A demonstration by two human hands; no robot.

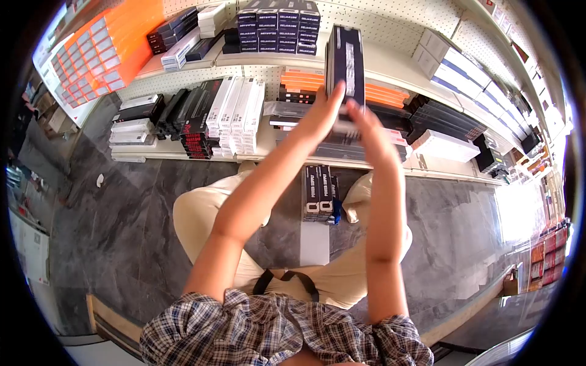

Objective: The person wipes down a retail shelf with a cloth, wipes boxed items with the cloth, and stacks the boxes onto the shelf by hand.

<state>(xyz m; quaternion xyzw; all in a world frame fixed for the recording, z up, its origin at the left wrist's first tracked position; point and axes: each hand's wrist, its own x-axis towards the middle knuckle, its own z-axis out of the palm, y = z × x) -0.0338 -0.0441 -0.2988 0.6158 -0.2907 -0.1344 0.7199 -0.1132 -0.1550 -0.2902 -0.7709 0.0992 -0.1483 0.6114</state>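
A dark box [349, 58] with white lettering on its narrow side stands upright in front of the shelves, between my two hands. My left hand [323, 116] presses on its lower left side. My right hand [369, 128] is against its lower right side, its fingers slightly blurred. Behind it, similar dark boxes [278, 27] are stacked on the upper shelf [268, 60]. Orange boxes [381, 93] lie on the lower shelf behind my hands.
Black power supply boxes [317, 192] stand on the floor between my legs. White and black boxes [235, 116] fill the lower shelf at left. An orange display [107, 52] is at the upper left, and white boxes [470, 73] sit at the right.
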